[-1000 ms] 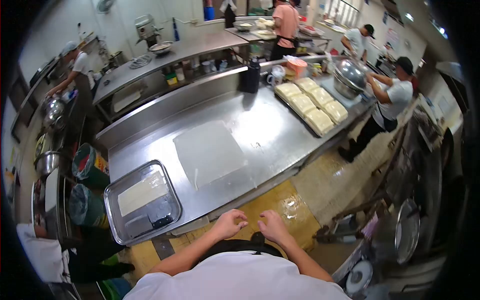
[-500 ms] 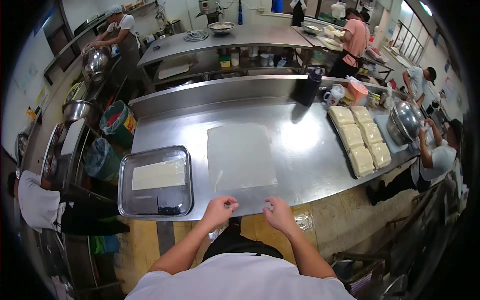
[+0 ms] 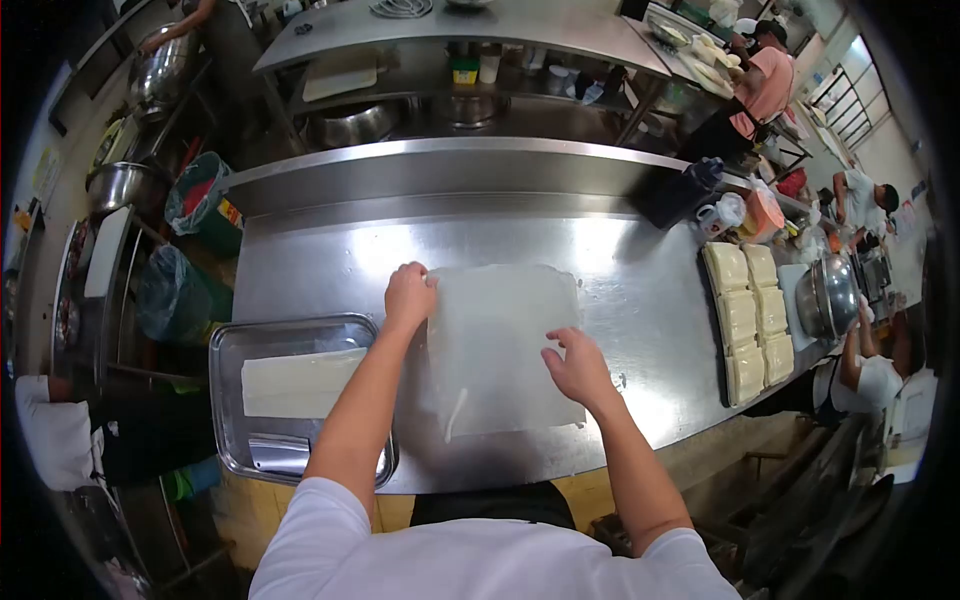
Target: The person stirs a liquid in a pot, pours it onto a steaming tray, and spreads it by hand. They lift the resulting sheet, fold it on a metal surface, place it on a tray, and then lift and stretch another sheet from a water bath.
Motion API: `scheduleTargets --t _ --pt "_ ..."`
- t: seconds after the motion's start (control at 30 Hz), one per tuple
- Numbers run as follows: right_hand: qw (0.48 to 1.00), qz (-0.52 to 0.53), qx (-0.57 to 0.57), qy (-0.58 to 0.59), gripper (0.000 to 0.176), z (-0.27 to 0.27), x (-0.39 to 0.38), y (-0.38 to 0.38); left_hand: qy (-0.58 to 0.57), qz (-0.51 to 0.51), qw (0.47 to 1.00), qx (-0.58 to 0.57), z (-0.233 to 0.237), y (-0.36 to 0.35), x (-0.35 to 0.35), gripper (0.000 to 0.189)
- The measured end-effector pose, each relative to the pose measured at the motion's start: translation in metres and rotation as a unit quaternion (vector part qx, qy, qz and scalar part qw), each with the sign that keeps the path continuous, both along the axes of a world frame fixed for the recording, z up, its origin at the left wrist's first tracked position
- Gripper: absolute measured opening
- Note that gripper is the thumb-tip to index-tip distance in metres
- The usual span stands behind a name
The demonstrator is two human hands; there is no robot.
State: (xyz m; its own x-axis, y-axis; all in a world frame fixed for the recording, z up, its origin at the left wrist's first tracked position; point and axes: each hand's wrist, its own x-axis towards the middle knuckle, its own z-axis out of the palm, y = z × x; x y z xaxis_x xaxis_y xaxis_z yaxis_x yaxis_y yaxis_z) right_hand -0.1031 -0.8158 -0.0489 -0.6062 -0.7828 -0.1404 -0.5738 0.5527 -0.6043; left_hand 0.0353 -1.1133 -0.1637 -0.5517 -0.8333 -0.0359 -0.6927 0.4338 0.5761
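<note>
Your left hand (image 3: 410, 293), curled shut, touches the dough sheet's (image 3: 500, 330) far-left corner; your right hand (image 3: 575, 368) lies open on its nearer right half.

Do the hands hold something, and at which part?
Left hand touches the far left corner of the pale sheet, right hand lies near its right edge; whether either grips cannot be told.

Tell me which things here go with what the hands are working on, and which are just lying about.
In hand: pale sheet, left hand at its far left corner, right hand on its right part.
Lying about: steel tray holding a pale slab; dough blocks; black bottle; domed steel pot; lined bins.
</note>
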Motion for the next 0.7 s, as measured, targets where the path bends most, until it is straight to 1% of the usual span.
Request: scheduleTargets --t 0.07,0.17,0.27,0.37,0.47,0.57,0.7 --pt "1.0 0.002 0.011 -0.005 0.033 0.002 -0.007 -0.019 -0.04 0.005 0.999 0.025 -0.001 -0.012 -0.018 0.027" --pt "0.999 0.012 0.027 -0.017 0.032 0.001 -0.013 -0.041 -0.1 -0.025 0.994 0.038 0.011 -0.016 -0.029 0.027" --pt "0.999 0.032 0.013 -0.022 0.032 -0.007 -0.019 -0.055 -0.085 -0.052 0.995 -0.011 -0.004 -0.018 -0.032 0.028" --pt "0.999 0.046 0.004 -0.027 0.032 -0.006 -0.018 -0.063 -0.093 -0.026 0.993 0.063 0.008 -0.018 -0.038 0.025" --pt "0.998 0.058 -0.004 -0.034 0.031 -0.003 -0.017 -0.066 -0.095 -0.013 0.993 0.064 0.009 -0.017 -0.038 0.023" --pt "0.997 0.063 -0.016 -0.044 0.03 -0.006 -0.017 -0.062 -0.115 -0.042 0.985 0.123 -0.002 -0.028 -0.04 0.026" --pt "0.996 0.051 -0.049 -0.06 0.028 -0.016 -0.024 -0.054 0.039 0.028 0.979 0.199 -0.017 -0.029 -0.043 0.026"
